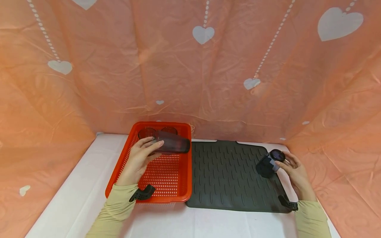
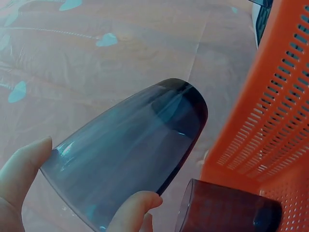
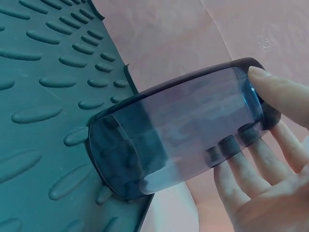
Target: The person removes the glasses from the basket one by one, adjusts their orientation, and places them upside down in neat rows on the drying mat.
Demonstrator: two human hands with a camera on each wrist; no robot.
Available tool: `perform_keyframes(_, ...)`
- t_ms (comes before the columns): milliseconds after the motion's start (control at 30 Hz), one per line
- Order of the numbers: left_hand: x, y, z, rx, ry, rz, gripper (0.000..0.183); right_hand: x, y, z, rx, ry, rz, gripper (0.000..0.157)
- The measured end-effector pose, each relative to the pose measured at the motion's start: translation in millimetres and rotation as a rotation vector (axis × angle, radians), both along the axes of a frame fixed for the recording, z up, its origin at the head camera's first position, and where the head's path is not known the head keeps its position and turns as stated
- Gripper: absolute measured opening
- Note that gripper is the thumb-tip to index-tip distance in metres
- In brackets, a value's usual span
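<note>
A dark, see-through drinking glass (image 1: 174, 142) lies tilted on its side over the orange-red basket (image 1: 189, 178), its thick base to the right. My left hand (image 1: 140, 158) grips it near the rim, thumb and fingers on either side in the left wrist view. Behind it, other dark glasses (image 1: 146, 133) stand in the basket's far end. My right hand (image 1: 296, 170) holds a second dark glass (image 3: 188, 130) by its thick-based end, thumb above and fingers beneath. That glass's rim meets the right part of the black ridged mat (image 1: 229, 178).
The basket and the mat lie side by side on a white-covered table (image 1: 214, 221). A peach curtain (image 1: 178, 72) with white hearts hangs behind and at both sides. Each wrist wears a black strap (image 1: 143, 193).
</note>
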State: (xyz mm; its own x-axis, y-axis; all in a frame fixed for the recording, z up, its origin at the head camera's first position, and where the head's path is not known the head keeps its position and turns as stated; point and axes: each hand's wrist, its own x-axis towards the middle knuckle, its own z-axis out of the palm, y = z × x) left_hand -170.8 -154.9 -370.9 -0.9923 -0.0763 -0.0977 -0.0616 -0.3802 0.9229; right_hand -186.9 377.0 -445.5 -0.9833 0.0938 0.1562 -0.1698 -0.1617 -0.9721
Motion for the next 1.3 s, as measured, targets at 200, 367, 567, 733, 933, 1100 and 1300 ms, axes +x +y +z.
perform_keyframes(200, 0.4, 4.7, -4.4, 0.064, -0.006, 0.024, 0.052, -0.7, -2.0, -0.3, 0.020, 0.009, -0.034, 0.050)
perform_keyframes(367, 1.7, 8.7, -6.5, 0.079, -0.012, 0.022, 0.051, -1.0, -3.5, -0.1, -0.002, 0.036, -0.032, 0.048)
perform_keyframes(567, 1.9, 12.5, -9.5, 0.072, -0.033, 0.010, 0.056, -1.2, -5.6, 2.2, -0.027, 0.058, -0.026, 0.049)
perform_keyframes(733, 2.5, 13.9, -11.8, 0.085, -0.049, 0.015, 0.054, -2.0, -8.6, 4.3, -0.043, 0.084, -0.057, 0.049)
perform_keyframes(933, 2.9, 16.0, -12.0, 0.107, -0.061, 0.010, 0.051, -3.2, -10.2, 7.1, -0.076, 0.145, -0.054, 0.050)
perform_keyframes(1100, 2.9, 19.0, -11.2, 0.111, -0.049, -0.011, 0.051, -3.1, -10.8, 10.0, -0.090, 0.186, -0.033, 0.051)
perform_keyframes(1300, 2.7, 26.1, -8.5, 0.136, -0.045, -0.026, 0.052, -3.3, -10.6, 14.0, -0.057, 0.180, -0.040, 0.048)
